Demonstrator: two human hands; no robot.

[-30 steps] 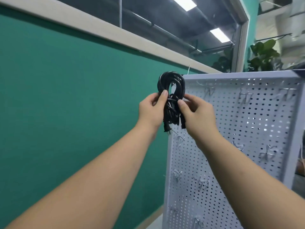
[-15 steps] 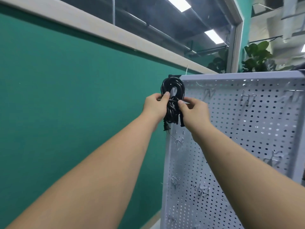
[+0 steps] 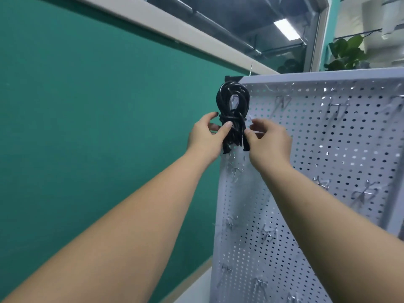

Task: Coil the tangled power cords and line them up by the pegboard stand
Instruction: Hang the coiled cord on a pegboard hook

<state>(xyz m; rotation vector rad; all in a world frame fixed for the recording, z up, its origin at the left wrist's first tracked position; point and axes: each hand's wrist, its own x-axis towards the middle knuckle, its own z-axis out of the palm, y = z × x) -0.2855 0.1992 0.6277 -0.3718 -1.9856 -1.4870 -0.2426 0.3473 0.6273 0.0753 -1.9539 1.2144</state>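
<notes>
Cord: I am watching the black coiled power cord [image 3: 233,119] hanging upright at upper centre of the frame, its top loop lying against the top left corner of the white perforated metal pegboard stand [image 3: 328,149].
Why there: I am judging that the loop is being set over one of the wire hooks [image 3: 282,102] in the top row. Something pale is showing through the loop, but I cannot tell if it is a hook.
Left hand: the left hand [image 3: 205,138] is lightly pinching the wrapped waist of the cord. Its thumb is lying across the front and its fingertips are curling in at the cord's left edge, probably steadying the bundle so the wrap is not slipping.
Right hand: the right hand [image 3: 270,142] is touching the cord's right side with its thumb tip, fingers loosely curled just beside. I cannot tell whether it is really gripping.
Backdrop: a green wall [image 3: 87,127] is filling the left of the frame.
Change: half a second ago both hands were closing tightly on the waist. Now the fingers are easing off and spreading, and the coil is sitting a little lower against the board's corner.
</notes>
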